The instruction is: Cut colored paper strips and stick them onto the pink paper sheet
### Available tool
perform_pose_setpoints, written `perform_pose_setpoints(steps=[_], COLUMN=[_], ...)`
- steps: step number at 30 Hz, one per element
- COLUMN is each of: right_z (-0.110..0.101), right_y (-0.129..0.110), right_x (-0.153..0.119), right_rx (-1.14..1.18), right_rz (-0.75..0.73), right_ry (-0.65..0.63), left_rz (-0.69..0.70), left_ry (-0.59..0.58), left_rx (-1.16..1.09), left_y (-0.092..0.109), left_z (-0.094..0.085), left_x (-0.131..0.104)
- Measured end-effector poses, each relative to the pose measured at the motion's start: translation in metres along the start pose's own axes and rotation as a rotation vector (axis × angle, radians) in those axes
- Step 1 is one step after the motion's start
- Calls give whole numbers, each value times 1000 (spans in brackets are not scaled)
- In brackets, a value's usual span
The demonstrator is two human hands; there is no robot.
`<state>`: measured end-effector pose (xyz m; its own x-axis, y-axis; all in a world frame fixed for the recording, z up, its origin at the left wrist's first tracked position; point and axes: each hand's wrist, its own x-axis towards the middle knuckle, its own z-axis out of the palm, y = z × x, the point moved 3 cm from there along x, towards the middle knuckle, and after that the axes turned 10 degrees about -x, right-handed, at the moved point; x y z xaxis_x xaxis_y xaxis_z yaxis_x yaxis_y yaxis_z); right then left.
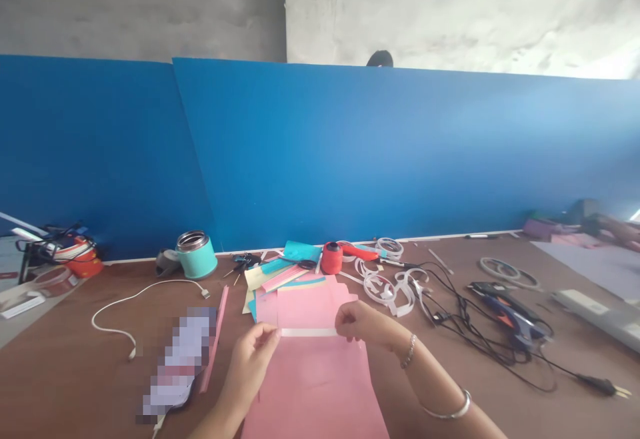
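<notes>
A narrow white strip [309, 333], which looks like tape, stretches level between my two hands. My left hand [257, 354] pinches its left end between thumb and fingertips. Its right end is in the closed fingers of my right hand [361, 324], which wears a bracelet and a bangle at the wrist and forearm. Beneath the strip lies pink paper [320, 386], reaching to the bottom of the view. Whether the strip touches the paper I cannot tell. More pink, yellow and blue sheets [287, 272] are piled just beyond.
White tape rolls [379, 288], a red container [331, 258] and a turquoise cup [196, 254] stand at the back. A phone [180, 359] and pink strip [215, 339] lie left. Right are a glue gun [515, 319], tangled cables and a power strip [600, 316]. A blue partition [375, 152] rises behind.
</notes>
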<state>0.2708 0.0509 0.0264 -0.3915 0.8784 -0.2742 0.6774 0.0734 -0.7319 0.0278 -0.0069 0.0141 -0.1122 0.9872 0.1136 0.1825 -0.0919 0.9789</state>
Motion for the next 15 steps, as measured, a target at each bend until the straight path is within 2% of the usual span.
perform_pose_setpoints(steps=[3,5,8,11,13,15], right_z=[10,14,14,15,18,23], right_y=[5,6,3,0,-2,-4], right_x=[-13,-19,-24,-25,-26,-26], right_rx=[13,-3,-27,52,146,228], right_rz=[-3,-43,-132,-193,-221,-236], right_ry=[-22,20,108,110,102,89], left_rz=[-82,-95,13,140,174,147], left_ry=[6,38,97,179,221,239], left_rx=[-49,-45,9,46,27,-25], left_y=[-7,-10,-8,-6,-8,-14], left_z=[1,1,-1,-5,-7,-8], left_x=[-14,-18,-20,-18,-16,-13])
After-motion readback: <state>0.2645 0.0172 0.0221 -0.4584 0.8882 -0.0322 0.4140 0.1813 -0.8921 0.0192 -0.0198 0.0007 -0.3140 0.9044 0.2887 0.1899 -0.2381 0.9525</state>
